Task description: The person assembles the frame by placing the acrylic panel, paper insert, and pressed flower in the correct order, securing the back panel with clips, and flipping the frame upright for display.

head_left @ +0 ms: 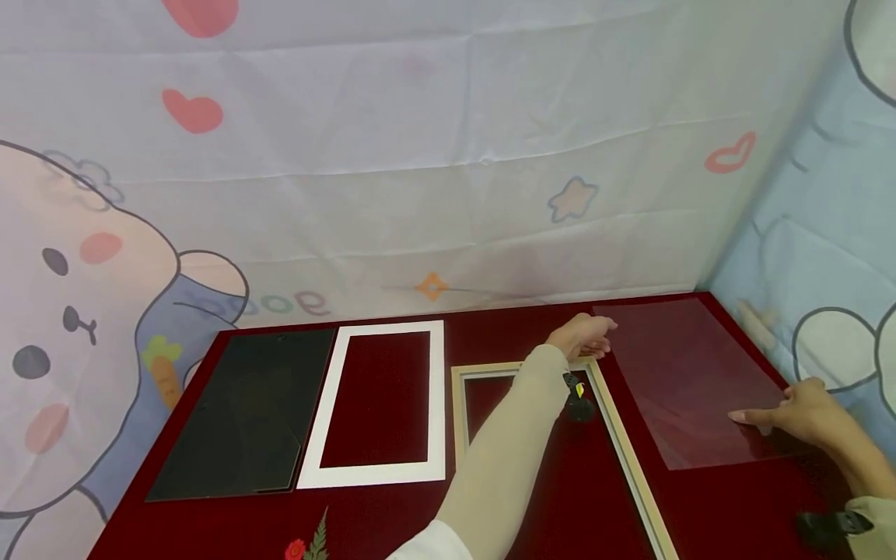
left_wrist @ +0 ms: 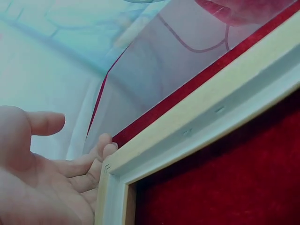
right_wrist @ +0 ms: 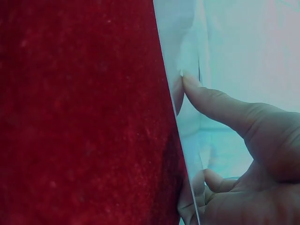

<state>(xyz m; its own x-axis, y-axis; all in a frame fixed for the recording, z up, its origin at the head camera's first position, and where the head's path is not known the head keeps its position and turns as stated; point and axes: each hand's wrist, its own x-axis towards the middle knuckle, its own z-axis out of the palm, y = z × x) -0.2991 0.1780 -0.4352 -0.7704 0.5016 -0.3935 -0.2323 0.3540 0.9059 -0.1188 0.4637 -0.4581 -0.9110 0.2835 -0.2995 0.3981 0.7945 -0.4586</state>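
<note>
A clear, thin sheet (head_left: 675, 373) lies on the dark red cloth at the right. My right hand (head_left: 812, 416) grips its right edge near the front corner, thumb on top; in the right wrist view the thumb (right_wrist: 215, 103) meets its own reflection in the sheet. Beside the sheet's far left corner is my left hand (head_left: 579, 336), with thumb held apart and fingers loosely bent. These fingers are next to the corner of a pale wooden frame (left_wrist: 187, 122); whether they touch the sheet I cannot tell. My left forearm covers part of the frame.
Left of the frame lies a white mat border (head_left: 437, 404), and past it a black backing board (head_left: 245, 416). A red flower (head_left: 295, 550) with a green fern leaf (head_left: 319, 540) sits at the front edge of view. Printed fabric walls rise behind and at the right.
</note>
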